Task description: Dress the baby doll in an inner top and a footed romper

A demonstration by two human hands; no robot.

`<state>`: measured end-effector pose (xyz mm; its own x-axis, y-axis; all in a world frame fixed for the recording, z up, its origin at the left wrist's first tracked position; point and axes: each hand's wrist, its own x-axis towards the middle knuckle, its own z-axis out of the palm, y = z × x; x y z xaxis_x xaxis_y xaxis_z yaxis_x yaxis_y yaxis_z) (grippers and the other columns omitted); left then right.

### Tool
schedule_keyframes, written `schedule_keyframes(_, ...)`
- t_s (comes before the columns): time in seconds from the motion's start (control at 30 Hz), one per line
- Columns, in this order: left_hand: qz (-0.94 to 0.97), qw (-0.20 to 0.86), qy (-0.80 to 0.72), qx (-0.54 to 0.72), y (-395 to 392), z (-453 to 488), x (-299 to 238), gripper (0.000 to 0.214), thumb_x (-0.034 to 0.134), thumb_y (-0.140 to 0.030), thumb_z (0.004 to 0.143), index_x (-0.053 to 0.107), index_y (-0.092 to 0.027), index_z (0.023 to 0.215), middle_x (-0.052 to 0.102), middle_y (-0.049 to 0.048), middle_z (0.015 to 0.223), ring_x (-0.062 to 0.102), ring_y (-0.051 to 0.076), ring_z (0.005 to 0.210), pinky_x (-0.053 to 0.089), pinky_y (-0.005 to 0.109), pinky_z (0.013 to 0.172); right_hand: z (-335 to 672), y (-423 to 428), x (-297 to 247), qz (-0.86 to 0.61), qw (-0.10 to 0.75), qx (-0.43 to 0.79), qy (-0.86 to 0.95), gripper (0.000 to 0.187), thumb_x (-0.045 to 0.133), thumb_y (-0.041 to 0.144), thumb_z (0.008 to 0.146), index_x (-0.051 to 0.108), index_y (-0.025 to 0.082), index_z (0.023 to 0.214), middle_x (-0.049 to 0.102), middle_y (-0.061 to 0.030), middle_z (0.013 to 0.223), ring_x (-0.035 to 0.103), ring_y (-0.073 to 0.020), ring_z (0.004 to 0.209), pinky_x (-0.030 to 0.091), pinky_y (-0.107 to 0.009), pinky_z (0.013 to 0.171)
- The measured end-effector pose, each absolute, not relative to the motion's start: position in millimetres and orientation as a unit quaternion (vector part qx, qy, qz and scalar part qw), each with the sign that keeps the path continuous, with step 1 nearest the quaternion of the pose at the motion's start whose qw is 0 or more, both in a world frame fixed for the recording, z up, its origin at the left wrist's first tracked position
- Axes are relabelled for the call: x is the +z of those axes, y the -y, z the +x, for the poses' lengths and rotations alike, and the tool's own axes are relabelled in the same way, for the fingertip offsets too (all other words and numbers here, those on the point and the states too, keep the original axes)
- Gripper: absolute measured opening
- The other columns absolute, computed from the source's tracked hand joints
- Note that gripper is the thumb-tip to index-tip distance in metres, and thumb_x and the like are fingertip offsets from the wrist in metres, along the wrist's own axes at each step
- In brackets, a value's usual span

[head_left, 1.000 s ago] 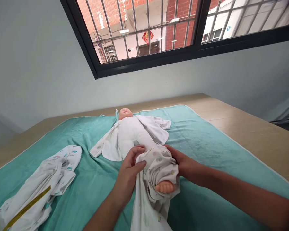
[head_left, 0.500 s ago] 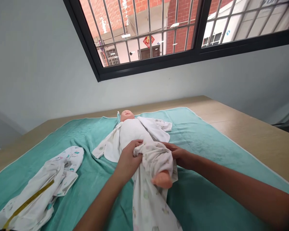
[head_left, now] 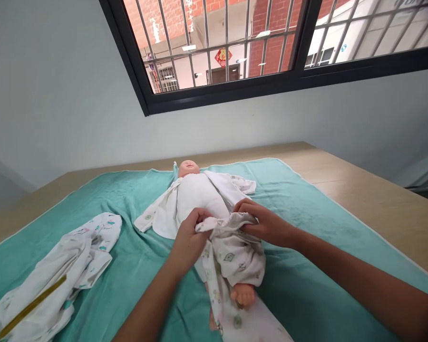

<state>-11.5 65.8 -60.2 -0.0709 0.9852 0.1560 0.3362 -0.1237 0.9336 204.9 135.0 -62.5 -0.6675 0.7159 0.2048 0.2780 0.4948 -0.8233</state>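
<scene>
A rumpled teal blanket point(head_left: 308, 228) with pale edging covers most of the wood-toned table point(head_left: 342, 183).

The left arm point(head_left: 148, 304) was bare from the wrist point(head_left: 175, 267) down to the bottom edge of the view, and the right arm point(head_left: 353, 270) was bare all the way to the right-hand edge. Both arms looked slim and smooth, thin at the wrists and a bit wider further along. More of the right arm showed than of the left, so it looked longer. It was blurry near the edge. The left hand point(head_left: 189, 242) and the right hand point(head_left: 266, 224) were bare too, with slim fingers point(head_left: 248, 207). The backs of the hands looked smooth and plain. Some fingertips were hidden.
</scene>
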Motion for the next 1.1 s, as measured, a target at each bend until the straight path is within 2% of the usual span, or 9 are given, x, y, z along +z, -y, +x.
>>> schedule_keyframes(0.13, 0.539, 0.405, -0.566, 0.475, -52.3, -7.5, -57.9, 0.014, 0.059, -0.030, 0.081, 0.057, -0.018, 0.089, 0.056, -0.0031, 0.074, 0.048, 0.012, 0.067, 0.038, 0.021, 0.061, 186.5, -125.7, -47.6, -0.274, 0.231, 0.438, 0.824, 0.032, 0.062, 0.033, 0.082, 0.058, 0.023, 0.112, 0.062, -0.0012, 0.106, 0.057, -0.0175, 0.090, 0.043, -0.026, 0.075)
schedule_keyframes(0.23, 0.516, 0.388, -0.583, 0.493, -53.1, -6.7, -58.1, 0.018, 0.062, -0.034, 0.079, 0.056, -0.018, 0.086, 0.055, -0.0033, 0.072, 0.046, 0.012, 0.066, 0.037, 0.021, 0.060, 158.6, -127.8, -41.7, -0.258, 0.205, 0.365, 0.870, 0.029, 0.071, 0.042, 0.074, 0.061, 0.019, 0.090, 0.063, 0.0003, 0.081, 0.053, -0.0147, 0.071, 0.038, -0.025, 0.062)
schedule_keyframes(0.37, 0.502, 0.359, -0.613, 0.495, -50.6, -15.8, -61.7, 0.024, 0.064, -0.038, 0.078, 0.052, -0.018, 0.074, 0.044, -0.0058, 0.064, 0.039, 0.010, 0.062, 0.033, 0.019, 0.057, 136.8, -149.2, -56.9, -0.221, 0.264, 0.322, 0.882, 0.012, 0.064, 0.026, 0.076, 0.059, 0.017, 0.073, 0.061, 0.0001, 0.073, 0.053, -0.0133, 0.068, 0.038, -0.025, 0.063)
schedule_keyframes(0.47, 0.484, 0.483, -0.570, 0.456, -43.2, -27.8, -63.7, 0.029, 0.065, -0.043, 0.079, 0.053, -0.018, 0.076, 0.044, -0.0055, 0.064, 0.039, 0.009, 0.060, 0.031, 0.019, 0.054, 140.6, -165.2, -73.6, -0.245, 0.295, 0.402, 0.832, 0.006, 0.056, 0.015, 0.076, 0.062, 0.016, 0.078, 0.065, -0.0007, 0.080, 0.057, -0.0147, 0.076, 0.042, -0.025, 0.068)
schedule_keyframes(0.6, 0.460, 0.665, -0.452, 0.376, -37.2, -35.9, -62.8, 0.032, 0.070, -0.042, 0.077, 0.058, -0.017, 0.095, 0.057, -0.0001, 0.080, 0.053, 0.013, 0.071, 0.042, 0.022, 0.062, 153.0, -168.9, -71.1, -0.239, 0.293, 0.473, 0.796, 0.009, 0.058, 0.012, 0.073, 0.059, 0.017, 0.080, 0.067, -0.0016, 0.087, 0.060, -0.0153, 0.081, 0.045, -0.026, 0.072)
schedule_keyframes(0.73, 0.441, 0.612, -0.498, 0.428, -39.1, -28.7, -61.6, 0.029, 0.066, -0.044, 0.082, 0.059, -0.017, 0.091, 0.058, 0.0000, 0.075, 0.054, 0.012, 0.068, 0.043, 0.020, 0.060, 150.9, -153.8, -45.8, -0.166, 0.162, 0.501, 0.833, 0.035, 0.071, 0.026, 0.073, 0.060, 0.020, 0.106, 0.066, -0.0019, 0.103, 0.060, -0.0164, 0.090, 0.046, -0.025, 0.073)
schedule_keyframes(0.83, 0.427, 0.568, -0.517, 0.477, -40.5, -22.4, -63.0, 0.033, 0.065, -0.049, 0.081, 0.058, -0.017, 0.086, 0.055, -0.0015, 0.068, 0.050, 0.011, 0.061, 0.041, 0.019, 0.054, 138.6, -140.8, -39.3, -0.172, 0.108, 0.478, 0.855, 0.039, 0.077, 0.033, 0.068, 0.062, 0.020, 0.101, 0.066, 0.0011, 0.093, 0.058, -0.0156, 0.082, 0.043, -0.023, 0.065)
schedule_keyframes(0.97, 0.423, 0.555, -0.551, 0.457, -40.6, -24.4, -62.5, 0.041, 0.063, -0.056, 0.080, 0.050, -0.017, 0.072, 0.043, -0.0054, 0.058, 0.037, 0.007, 0.051, 0.031, 0.017, 0.047, 129.1, -138.0, -54.6, -0.192, 0.162, 0.519, 0.817, 0.022, 0.074, 0.031, 0.068, 0.063, 0.017, 0.080, 0.061, 0.0036, 0.073, 0.054, -0.0127, 0.070, 0.040, -0.022, 0.060)
schedule_keyframes(1.1, 0.493, 0.580, -0.559, 0.330, -38.8, -29.0, -56.0, 0.037, 0.072, -0.050, 0.074, 0.059, -0.016, 0.081, 0.049, -0.0040, 0.064, 0.040, 0.008, 0.055, 0.030, 0.018, 0.048, 134.4, -148.0, -68.3, -0.255, 0.236, 0.655, 0.671, 0.012, 0.065, 0.021, 0.068, 0.060, 0.016, 0.077, 0.061, -0.0001, 0.077, 0.056, -0.0137, 0.070, 0.042, -0.023, 0.061)
